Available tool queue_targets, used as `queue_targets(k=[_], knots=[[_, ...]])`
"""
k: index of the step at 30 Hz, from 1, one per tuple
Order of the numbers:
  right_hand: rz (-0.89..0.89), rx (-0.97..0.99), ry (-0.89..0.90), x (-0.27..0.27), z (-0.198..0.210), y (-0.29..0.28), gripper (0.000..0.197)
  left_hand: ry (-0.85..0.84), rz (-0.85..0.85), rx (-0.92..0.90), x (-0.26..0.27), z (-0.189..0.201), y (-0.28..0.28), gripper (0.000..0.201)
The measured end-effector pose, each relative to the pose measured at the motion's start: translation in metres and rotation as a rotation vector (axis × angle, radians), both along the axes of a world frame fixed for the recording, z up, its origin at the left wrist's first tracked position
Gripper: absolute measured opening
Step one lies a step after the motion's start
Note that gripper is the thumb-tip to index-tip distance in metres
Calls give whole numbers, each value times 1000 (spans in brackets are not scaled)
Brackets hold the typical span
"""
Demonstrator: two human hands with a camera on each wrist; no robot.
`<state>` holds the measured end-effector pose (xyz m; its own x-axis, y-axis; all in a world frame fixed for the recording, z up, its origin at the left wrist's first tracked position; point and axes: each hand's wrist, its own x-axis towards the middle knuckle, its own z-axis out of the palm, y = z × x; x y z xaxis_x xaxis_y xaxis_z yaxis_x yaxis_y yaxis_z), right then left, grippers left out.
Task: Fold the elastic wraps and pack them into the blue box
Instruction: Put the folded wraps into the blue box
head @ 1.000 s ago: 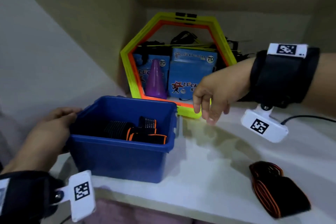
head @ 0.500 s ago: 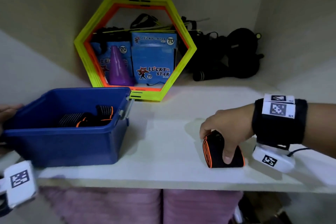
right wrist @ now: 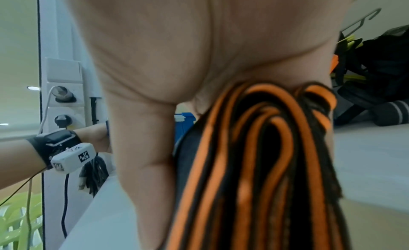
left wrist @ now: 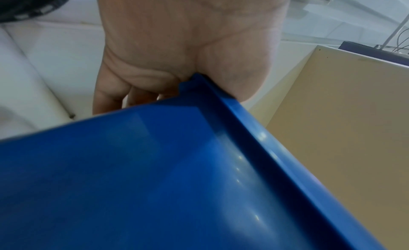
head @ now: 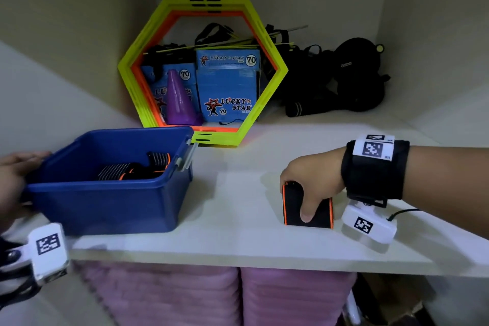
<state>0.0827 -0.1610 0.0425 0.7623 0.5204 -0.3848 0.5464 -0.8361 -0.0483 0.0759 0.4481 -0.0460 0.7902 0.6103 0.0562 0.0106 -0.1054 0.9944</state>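
Observation:
A blue box (head: 111, 206) stands at the left of the white shelf (head: 238, 209), with folded black-and-orange wraps (head: 132, 171) lying inside it. My left hand (head: 12, 180) grips the box's left rim (left wrist: 221, 103), thumb base over the edge and fingers curled under. At the right, my right hand (head: 309, 185) grips a folded black wrap with orange edges (head: 291, 209) from above, standing it on the shelf. The right wrist view shows the wrap's folded orange-edged layers (right wrist: 265, 157) pressed under my palm.
At the back of the shelf stands a yellow-and-orange hexagon frame (head: 203, 71) around blue Lucky Star boxes (head: 227, 87) and a purple cone (head: 180, 100). Black bags and straps (head: 344, 79) fill the back right corner. Pink cushions (head: 211, 296) lie below the shelf.
My right hand came down from mid-air beside the box onto the folded wrap at the right and took hold of it. Left hand has stayed on the box rim.

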Motion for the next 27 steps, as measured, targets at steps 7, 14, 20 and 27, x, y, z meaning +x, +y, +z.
queue_targets(k=[7, 14, 20, 27], knots=[[123, 204, -31, 22, 63, 54, 46, 49, 32, -12, -54, 64, -120, 19], [231, 487, 58, 23, 117, 149, 50, 12, 41, -25, -50, 61, -126, 21], [323, 356, 32, 30, 127, 248, 44, -24, 71, -45, -51, 59, -127, 17], [326, 216, 131, 41, 117, 327, 42, -78, 87, -51, -48, 60, -125, 23]])
